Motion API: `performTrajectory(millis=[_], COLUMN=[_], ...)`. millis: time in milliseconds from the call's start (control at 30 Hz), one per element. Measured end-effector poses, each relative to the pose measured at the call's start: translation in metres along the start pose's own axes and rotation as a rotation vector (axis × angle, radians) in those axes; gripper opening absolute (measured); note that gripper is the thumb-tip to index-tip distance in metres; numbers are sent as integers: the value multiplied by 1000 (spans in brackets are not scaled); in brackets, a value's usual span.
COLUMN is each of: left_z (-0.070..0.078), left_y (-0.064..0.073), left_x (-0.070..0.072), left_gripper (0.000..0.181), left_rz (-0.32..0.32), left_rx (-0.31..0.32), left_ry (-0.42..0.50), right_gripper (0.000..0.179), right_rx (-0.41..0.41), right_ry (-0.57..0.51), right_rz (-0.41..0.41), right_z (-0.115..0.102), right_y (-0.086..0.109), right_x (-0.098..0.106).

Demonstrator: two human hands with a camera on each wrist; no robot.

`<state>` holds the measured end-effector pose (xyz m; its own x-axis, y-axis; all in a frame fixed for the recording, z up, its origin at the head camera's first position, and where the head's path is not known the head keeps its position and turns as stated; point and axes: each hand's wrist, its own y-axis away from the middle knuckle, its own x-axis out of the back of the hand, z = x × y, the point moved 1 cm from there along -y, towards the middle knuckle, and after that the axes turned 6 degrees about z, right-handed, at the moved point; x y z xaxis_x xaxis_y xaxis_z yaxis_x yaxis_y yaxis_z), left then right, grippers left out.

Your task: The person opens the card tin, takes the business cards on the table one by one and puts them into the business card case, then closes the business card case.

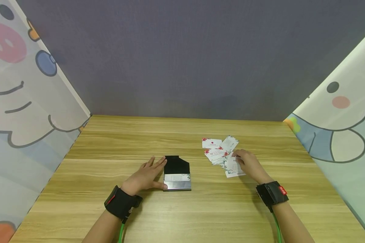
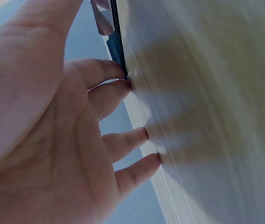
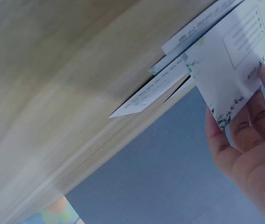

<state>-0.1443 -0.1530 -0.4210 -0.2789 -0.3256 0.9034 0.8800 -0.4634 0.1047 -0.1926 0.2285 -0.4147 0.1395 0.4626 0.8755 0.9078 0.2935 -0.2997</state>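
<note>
An open business card case (image 1: pixel 177 185) lies on the table, its black lid folded back and a white card (image 1: pixel 173 177) in its silver tray. My left hand (image 1: pixel 146 177) rests at its left side, fingers spread, with the thumb at the lower left corner and a fingertip by the lid. In the right wrist view, my right hand (image 3: pixel 258 140) pinches a white business card (image 3: pixel 232 60) with a leafy print between thumb and fingers, tilted up off the others. Beneath and beside it lies a loose spread of business cards (image 1: pixel 214 154), some with red flowers.
The wooden table (image 1: pixel 133 135) ends at a grey panel (image 1: pixel 182 67) at the back. Cartoon-printed panels (image 1: pixel 33 101) stand on the left and right. A black band with a green cable is strapped to each wrist.
</note>
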Motion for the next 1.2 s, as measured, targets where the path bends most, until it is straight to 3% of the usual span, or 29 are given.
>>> performTrajectory(millis=[433,1200], left_z=[1,-1], left_y=[0,0], left_x=[0,-1], left_gripper=[93,93], left_rz=[-3,0], left_rx=[-1,2], left_ry=[1,-8], right_gripper=[18,16], right_rx=[-6,104], right_ry=[-72,-96], right_rz=[-6,35], right_z=[-17,-58], right_y=[-6,-20], right_x=[0,-18])
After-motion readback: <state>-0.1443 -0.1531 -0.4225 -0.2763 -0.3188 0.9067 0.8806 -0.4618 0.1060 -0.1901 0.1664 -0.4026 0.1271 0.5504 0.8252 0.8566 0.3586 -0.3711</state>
